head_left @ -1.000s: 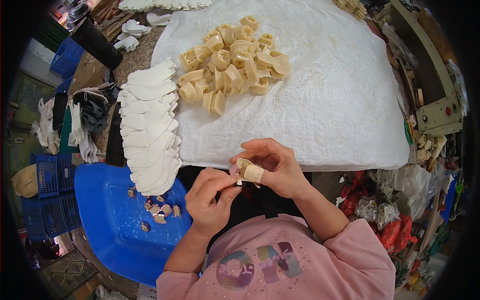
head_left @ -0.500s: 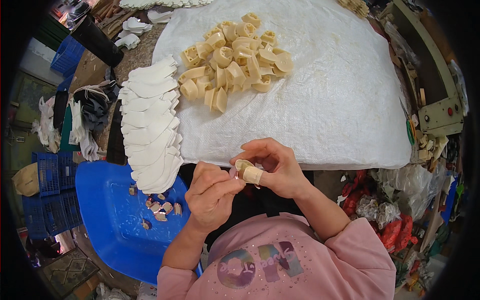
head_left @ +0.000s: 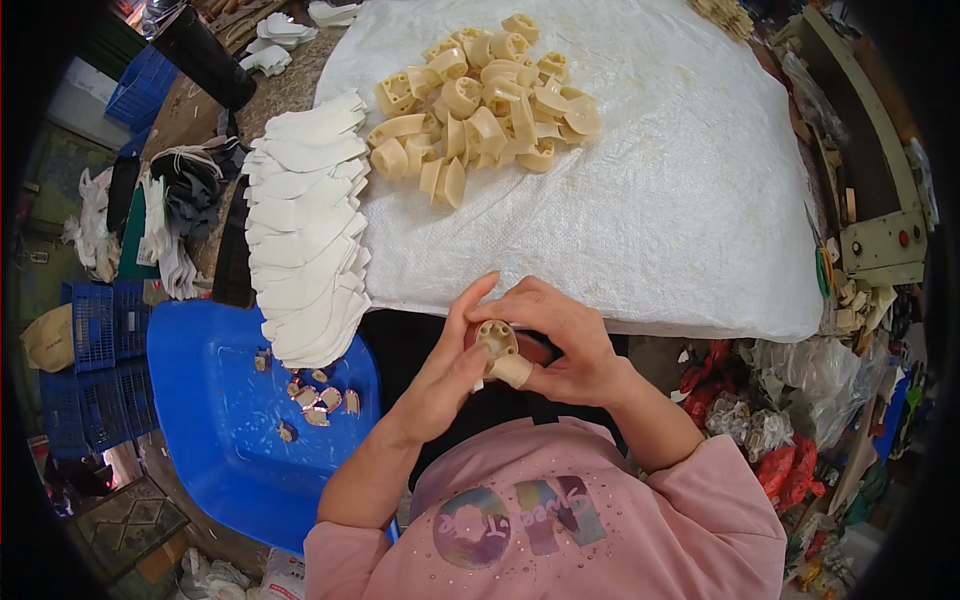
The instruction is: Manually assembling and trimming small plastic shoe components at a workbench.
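Observation:
A beige plastic shoe heel (head_left: pixel 513 370) is held between my two hands, just in front of the table edge. Its hollow end with small round holes faces up. My left hand (head_left: pixel 447 375) is closed on its left side, the thumb against the hollow end. From the other side, my right hand (head_left: pixel 572 345) curls its fingers and thumb round the heel. Several similar beige heels (head_left: pixel 490 110) lie heaped on the white woven sheet (head_left: pixel 660 200). Left of them, overlapping white cut pieces (head_left: pixel 308 235) form a long row that hangs over the edge.
A blue plastic chair (head_left: pixel 215 400) at my left bears several small shiny-edged pieces (head_left: pixel 318 400). A dark cylinder (head_left: pixel 205 58) stands at the far left of the table. Blue crates (head_left: pixel 100 340) are stacked farther left. At the right are a grey-green machine (head_left: pixel 885 240) and plastic bags (head_left: pixel 790 400).
My left hand has gone from a pinch at the heel's edge to a wrap round its side. The heel has turned its hollow end up. The view has shifted slightly.

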`<act>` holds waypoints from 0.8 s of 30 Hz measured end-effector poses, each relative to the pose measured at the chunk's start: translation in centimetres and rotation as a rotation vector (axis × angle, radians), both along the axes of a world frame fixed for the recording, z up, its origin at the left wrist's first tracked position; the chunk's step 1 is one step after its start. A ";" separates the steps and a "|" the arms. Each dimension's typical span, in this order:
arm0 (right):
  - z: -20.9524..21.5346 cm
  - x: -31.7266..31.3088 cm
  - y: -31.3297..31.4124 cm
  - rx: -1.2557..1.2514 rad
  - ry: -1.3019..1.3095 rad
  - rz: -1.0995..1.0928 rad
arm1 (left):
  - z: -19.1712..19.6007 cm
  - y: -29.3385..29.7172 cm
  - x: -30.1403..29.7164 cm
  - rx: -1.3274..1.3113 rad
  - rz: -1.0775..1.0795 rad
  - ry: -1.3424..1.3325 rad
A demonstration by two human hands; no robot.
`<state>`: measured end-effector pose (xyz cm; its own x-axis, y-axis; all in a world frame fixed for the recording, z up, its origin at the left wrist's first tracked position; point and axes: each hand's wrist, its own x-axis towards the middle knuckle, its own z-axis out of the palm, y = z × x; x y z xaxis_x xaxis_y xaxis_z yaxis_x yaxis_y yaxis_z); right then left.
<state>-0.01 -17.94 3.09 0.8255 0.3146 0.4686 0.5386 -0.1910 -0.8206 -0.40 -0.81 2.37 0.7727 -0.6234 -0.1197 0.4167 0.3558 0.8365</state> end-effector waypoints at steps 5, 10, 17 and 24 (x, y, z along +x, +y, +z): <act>-1.3 -0.5 0.8 0.197 0.134 -0.028 | 0.0 -0.9 -0.2 -0.042 0.110 0.074; -2.1 -0.7 1.2 0.289 0.116 -0.033 | -0.7 -1.2 -0.6 0.102 0.224 -0.040; -1.2 -1.3 1.8 -0.074 0.004 -0.035 | -1.3 -1.6 -0.8 0.377 0.343 -0.449; -0.6 0.3 0.6 0.510 0.809 0.303 | -0.3 -2.7 -1.7 0.209 0.356 -0.259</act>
